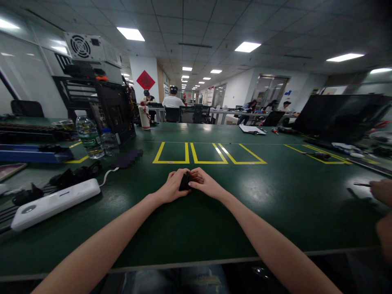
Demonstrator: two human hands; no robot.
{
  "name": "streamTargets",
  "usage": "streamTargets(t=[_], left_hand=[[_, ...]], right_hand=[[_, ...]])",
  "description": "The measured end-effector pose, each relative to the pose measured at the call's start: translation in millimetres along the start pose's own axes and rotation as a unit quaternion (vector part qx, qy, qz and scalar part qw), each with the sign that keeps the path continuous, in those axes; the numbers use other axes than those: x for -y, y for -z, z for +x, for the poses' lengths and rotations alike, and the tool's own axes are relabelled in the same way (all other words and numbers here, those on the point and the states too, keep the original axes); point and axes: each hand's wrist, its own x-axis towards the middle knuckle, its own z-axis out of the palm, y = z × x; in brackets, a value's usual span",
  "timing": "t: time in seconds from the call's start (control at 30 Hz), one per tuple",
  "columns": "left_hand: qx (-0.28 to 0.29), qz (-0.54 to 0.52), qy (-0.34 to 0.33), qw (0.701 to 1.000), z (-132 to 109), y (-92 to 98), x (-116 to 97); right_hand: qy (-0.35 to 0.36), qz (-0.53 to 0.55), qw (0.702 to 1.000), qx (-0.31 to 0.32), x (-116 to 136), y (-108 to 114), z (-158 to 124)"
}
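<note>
Both of my hands meet over the green table, just in front of the yellow tape outlines. Between them is a small black object, whose kind I cannot make out because fingers cover much of it. My left hand is closed round its left side, with the fingers over the top. My right hand has its thumb and curled fingers against the right side of the same object.
A white power strip, a water bottle and an open computer case stand at left. Yellow tape outlines lie ahead. At right are a monitor, a screwdriver and another person's hand holding a thin tool.
</note>
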Motion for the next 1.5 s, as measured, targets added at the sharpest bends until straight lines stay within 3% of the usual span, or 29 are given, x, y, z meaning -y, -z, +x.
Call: streamTargets(t=[0.3, 0.67, 1.0, 1.33, 1.5], left_hand=[[0.005, -0.007, -0.002, 1.0, -1.0, 1.4, 0.4], [0.001, -0.004, -0.008, 1.0, -0.9, 1.5, 0.2], [-0.001, 0.003, -0.007, 1.0, -0.7, -1.3, 2.7], [0.012, -0.006, -0.008, 1.0, -0.5, 3.4, 0.6], [0.0, -0.003, -0.01, 1.0, -0.8, -0.8, 3.7]], right_hand=[[-0.002, -0.008, 0.999, 0.032, 9.9, 1.8, -4.7], [0.001, -0.013, 1.0, -0.006, 3.2, -1.6, -0.9], [0.011, -0.01, 1.0, 0.026, 9.1, 0.4, -4.5], [-0.007, -0.006, 1.0, -0.006, 4.1, -1.8, -1.5], [-0.015, 0.01, 0.999, 0.027, 11.9, -1.3, -4.3]])
